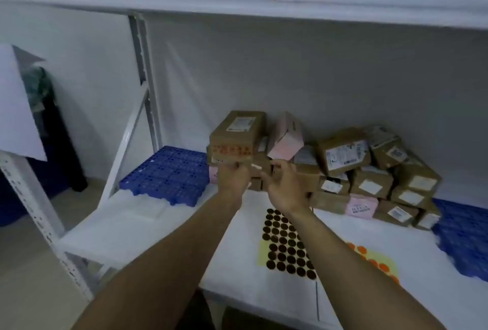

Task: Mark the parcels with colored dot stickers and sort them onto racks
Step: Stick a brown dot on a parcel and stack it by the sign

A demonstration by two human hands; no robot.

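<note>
My left hand [232,177] grips a brown cardboard parcel [236,136] from below, holding it up above the white shelf [148,224]. The parcel has a white label on top and red print on its near side. My right hand [284,187] hovers just right of it with fingers loosely curled, and whether they hold anything is unclear. A sheet of dark brown dot stickers [285,243] lies on the shelf under my right forearm. An orange dot sticker sheet [375,261] lies to its right.
A heap of brown and pink parcels [369,171] fills the back right of the shelf. Blue plastic pallets lie at the back left [169,173] and the far right [464,237]. A white rack upright [144,78] stands on the left.
</note>
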